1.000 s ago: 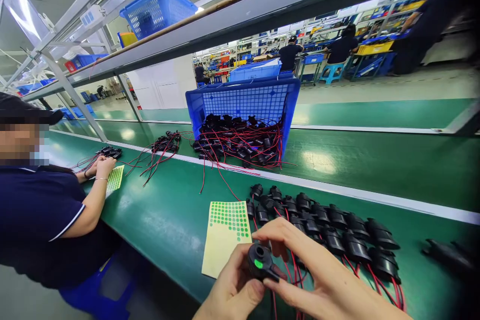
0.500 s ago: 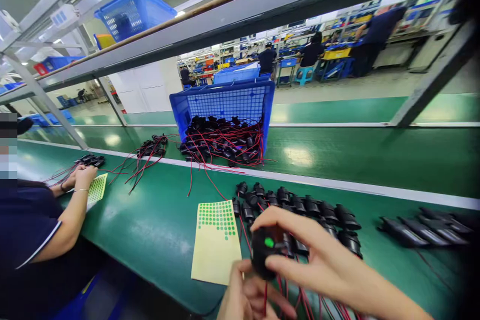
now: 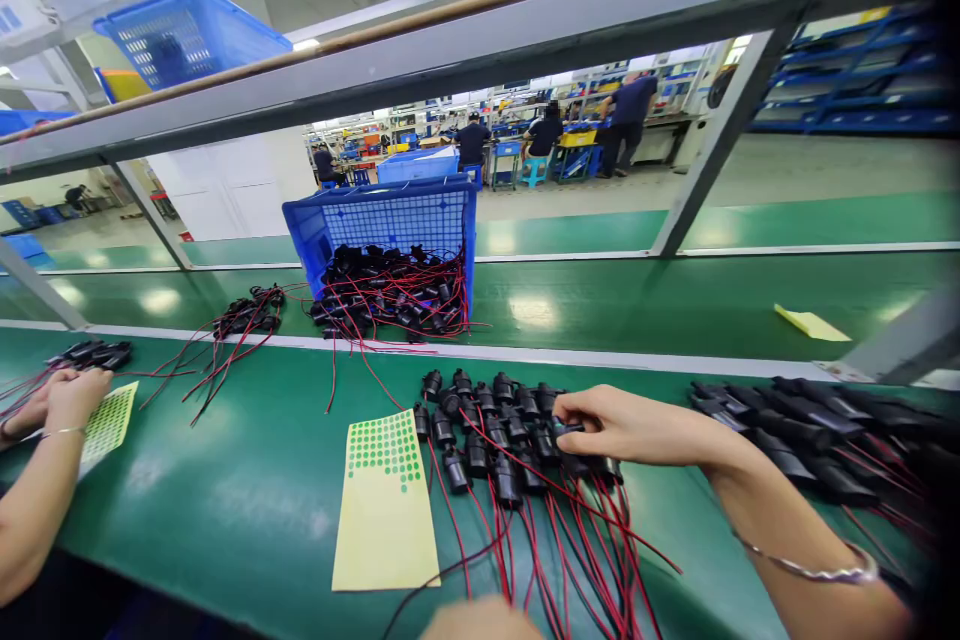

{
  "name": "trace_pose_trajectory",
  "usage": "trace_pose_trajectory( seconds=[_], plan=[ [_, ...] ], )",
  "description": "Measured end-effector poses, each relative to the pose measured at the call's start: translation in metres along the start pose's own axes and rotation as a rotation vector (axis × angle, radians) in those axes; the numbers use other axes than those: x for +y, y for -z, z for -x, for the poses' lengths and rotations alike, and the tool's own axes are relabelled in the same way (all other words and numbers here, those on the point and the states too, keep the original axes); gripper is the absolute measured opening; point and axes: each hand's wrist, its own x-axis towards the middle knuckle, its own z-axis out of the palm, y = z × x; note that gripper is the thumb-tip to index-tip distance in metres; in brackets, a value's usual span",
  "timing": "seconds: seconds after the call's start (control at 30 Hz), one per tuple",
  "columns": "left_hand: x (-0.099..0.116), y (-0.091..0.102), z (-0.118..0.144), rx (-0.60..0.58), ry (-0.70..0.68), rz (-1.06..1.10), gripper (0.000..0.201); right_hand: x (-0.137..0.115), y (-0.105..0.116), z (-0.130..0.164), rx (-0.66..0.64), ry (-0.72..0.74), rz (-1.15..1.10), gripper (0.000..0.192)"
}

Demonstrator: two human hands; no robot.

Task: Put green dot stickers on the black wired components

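At five o'clock we're seemingly setting down a black part, right hand pinching it, a clean release needed next; left hand, at six o'clock, we can't read

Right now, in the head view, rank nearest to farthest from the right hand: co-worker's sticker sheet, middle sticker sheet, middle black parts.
1. Middle black parts, at the right hand.
2. Middle sticker sheet, left of those parts.
3. Co-worker's sticker sheet, far left of the view.

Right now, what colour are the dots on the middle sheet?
Green dots on a pale yellow sheet; head view.
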Motion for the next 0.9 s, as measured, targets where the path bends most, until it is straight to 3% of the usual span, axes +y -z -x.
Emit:
trace_pose_trajectory(
  seconds=[0.13, 0.23, 0.37, 0.5, 0.6, 0.67, 0.77, 0.9],
  plan=[
    [-0.014, 0.003, -0.055, -0.105, -0.117, -0.309, 0.023, 0.022, 0.006, 0.021, -0.001, -0.075, 0.036, 0.027],
    [-0.023, 0.001, -0.093, -0.191, -0.203, -0.524, 0.028, 0.046, 0.010, 0.032, 0.015, -0.180, 0.056, 0.029],
    [-0.027, 0.002, -0.115, -0.253, -0.302, -0.698, 0.026, 0.080, 0.009, 0.030, 0.070, -0.352, 0.088, 0.033],
    [-0.025, 0.011, -0.102, -0.280, -0.380, -0.744, 0.023, 0.103, 0.004, 0.015, 0.091, -0.476, 0.127, 0.034],
    [-0.020, 0.017, -0.077, -0.301, -0.415, -0.725, 0.023, 0.108, 0.003, 0.000, 0.084, -0.522, 0.162, 0.034],
    [-0.020, 0.024, -0.058, -0.278, -0.389, -0.704, 0.033, 0.107, 0.004, -0.008, 0.070, -0.530, 0.186, 0.033],
    [-0.036, 0.048, -0.037, -0.134, -0.205, -0.689, 0.046, 0.103, 0.006, -0.017, 0.047, -0.529, 0.218, 0.029],
    [-0.080, 0.107, -0.022, 0.102, 0.144, -0.679, 0.048, 0.090, 0.009, -0.021, 0.074, -0.576, 0.276, 0.025]
  ],
)
